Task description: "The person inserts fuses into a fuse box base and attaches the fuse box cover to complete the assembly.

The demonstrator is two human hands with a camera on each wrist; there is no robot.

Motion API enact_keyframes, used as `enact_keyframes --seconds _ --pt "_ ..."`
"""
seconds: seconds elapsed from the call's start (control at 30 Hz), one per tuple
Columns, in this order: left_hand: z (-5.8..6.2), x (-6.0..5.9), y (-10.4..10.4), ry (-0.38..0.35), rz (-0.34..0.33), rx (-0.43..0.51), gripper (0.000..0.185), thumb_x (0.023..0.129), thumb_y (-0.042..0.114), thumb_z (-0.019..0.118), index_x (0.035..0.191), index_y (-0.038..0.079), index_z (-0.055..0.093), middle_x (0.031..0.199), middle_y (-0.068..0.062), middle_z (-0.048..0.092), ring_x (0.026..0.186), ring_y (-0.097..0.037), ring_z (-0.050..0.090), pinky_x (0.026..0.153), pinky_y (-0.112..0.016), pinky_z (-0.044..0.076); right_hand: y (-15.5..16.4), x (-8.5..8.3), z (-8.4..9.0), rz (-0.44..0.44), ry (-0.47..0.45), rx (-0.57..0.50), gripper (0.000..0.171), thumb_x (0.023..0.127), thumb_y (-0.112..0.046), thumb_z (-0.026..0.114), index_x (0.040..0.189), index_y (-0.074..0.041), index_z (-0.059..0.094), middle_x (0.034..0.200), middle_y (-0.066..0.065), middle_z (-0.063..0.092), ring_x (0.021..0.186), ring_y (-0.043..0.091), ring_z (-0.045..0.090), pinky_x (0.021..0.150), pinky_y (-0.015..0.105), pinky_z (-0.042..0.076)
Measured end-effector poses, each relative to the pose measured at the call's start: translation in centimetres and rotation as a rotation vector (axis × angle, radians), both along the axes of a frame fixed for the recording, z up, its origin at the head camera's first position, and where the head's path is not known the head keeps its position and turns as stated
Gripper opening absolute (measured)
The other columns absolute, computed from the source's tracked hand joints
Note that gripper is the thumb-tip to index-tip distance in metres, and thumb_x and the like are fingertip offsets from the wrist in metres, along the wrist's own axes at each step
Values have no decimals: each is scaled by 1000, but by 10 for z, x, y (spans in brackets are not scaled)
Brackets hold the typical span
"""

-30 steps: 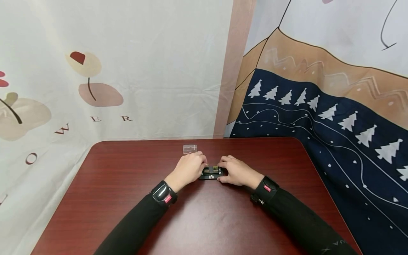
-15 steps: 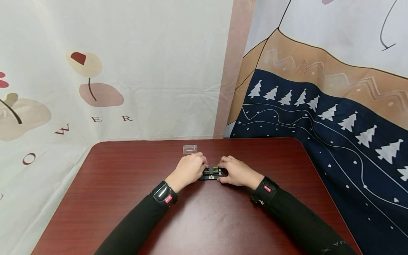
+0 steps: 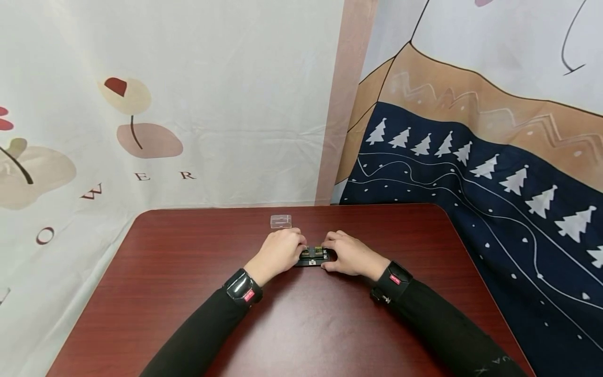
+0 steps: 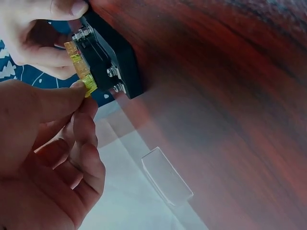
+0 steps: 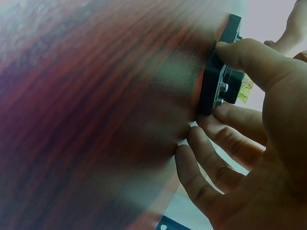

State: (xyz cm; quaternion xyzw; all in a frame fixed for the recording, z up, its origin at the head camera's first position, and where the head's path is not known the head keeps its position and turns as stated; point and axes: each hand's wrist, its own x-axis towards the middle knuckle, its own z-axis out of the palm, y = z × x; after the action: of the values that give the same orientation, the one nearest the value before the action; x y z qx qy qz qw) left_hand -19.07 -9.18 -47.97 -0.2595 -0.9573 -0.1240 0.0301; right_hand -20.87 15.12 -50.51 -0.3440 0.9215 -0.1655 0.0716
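A black fuse block [image 3: 312,262] with metal screw terminals lies on the table between both hands. In the left wrist view, a row of amber and yellow blade fuses [image 4: 79,65] stands in it. My left hand [image 3: 277,251] pinches the yellow blade fuse [image 4: 89,85] at the near end of that row between thumb and forefinger. How deep that fuse sits cannot be told. With thumb on one side and fingers on the other, my right hand [image 3: 350,254] grips the block's opposite end. The left hand hides part of the block in the head view.
Behind the left hand, a clear plastic cover [image 3: 281,221] lies near the far edge of the reddish-brown table [image 3: 198,262]. Printed cloth [image 3: 235,104] hangs just beyond that edge, and dark tree-patterned cloth [image 3: 471,209] hangs along the right side.
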Motion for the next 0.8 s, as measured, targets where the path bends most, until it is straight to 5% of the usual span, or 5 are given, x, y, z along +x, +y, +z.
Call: enact_keyframes --seconds 0.8 --pt "7 -1 -3 -5 -28 -20 9 104 21 77 105 19 86 105 2 77 100 -25 79 84 -46 65 -2 1 3 -1 -2 1 42 93 -38 88 127 -13 79 114 -4 65 109 15 59 92 36 57"
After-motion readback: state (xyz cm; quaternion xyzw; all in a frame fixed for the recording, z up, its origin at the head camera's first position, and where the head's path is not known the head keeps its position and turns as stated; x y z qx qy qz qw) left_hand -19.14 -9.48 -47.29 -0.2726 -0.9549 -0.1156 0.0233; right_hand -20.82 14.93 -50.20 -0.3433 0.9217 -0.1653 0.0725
